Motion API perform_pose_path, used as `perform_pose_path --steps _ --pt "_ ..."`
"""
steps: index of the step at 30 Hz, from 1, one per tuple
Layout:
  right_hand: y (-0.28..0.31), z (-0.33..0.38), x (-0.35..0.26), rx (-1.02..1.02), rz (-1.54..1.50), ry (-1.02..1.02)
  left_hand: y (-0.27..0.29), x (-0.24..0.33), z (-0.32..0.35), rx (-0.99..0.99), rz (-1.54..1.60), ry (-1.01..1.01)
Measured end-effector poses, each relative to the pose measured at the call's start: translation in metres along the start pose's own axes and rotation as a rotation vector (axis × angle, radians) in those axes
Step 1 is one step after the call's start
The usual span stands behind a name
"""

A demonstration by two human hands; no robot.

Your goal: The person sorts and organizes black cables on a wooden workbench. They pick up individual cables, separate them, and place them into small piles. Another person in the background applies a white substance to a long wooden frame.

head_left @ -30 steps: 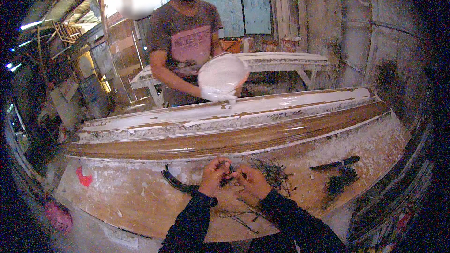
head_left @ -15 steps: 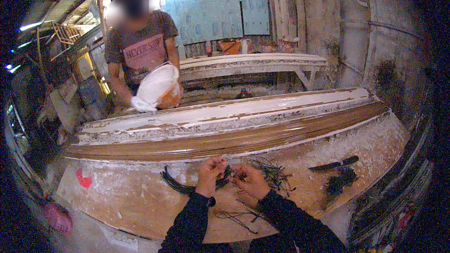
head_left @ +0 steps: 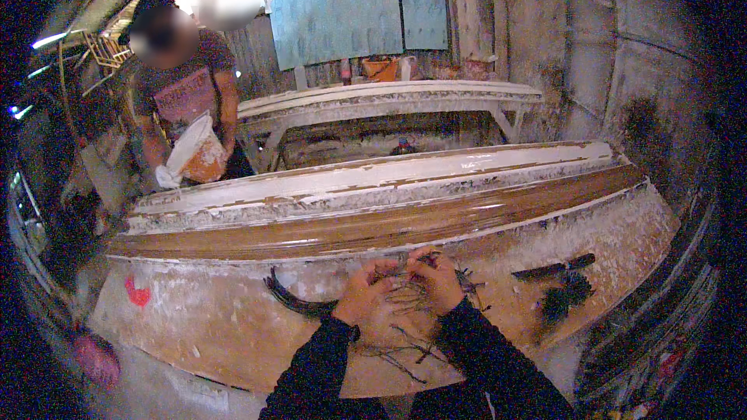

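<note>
Right hand [head_left: 437,280]: fingers pinched on thin dark strands [head_left: 410,291].
Left hand [head_left: 366,292]: fingers curled beside the right (blurred; whether it grips, I cannot tell).
Strands: between the hands, above the bench [head_left: 233,350].
Left of the hands: a curved dark bundle [head_left: 289,300].
Right: a knife [head_left: 552,267], a dark clump [head_left: 566,298] near it.
Beyond: a long brown-and-white form [head_left: 373,225].
Far side: a person [head_left: 183,70] with an orange bucket [head_left: 207,159].

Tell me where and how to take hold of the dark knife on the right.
Best by the handle, probably from the right: the knife lies flat, its thicker handle end pointing right and its narrow blade tapering left.
</note>
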State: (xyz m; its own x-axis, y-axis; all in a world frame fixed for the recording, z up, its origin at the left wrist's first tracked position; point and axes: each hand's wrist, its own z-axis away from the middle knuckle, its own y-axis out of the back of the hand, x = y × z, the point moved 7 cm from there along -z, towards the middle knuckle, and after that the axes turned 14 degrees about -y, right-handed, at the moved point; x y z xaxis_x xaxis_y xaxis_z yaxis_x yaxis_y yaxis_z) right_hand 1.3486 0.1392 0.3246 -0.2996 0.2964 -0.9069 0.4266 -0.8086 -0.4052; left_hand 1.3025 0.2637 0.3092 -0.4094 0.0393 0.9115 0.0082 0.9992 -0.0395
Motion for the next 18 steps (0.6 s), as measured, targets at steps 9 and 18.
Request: perform_pose_path --steps 9,18 --pt "-0.006 0.006 -0.01 -0.238 -0.286 0.066 0.035 -0.002 -0.001 0.347 -0.079 -0.013" --pt "-0.006 0.008 -0.002 -0.178 -0.093 -0.026 0.038 0.004 0.0 0.406 -0.159 0.074"
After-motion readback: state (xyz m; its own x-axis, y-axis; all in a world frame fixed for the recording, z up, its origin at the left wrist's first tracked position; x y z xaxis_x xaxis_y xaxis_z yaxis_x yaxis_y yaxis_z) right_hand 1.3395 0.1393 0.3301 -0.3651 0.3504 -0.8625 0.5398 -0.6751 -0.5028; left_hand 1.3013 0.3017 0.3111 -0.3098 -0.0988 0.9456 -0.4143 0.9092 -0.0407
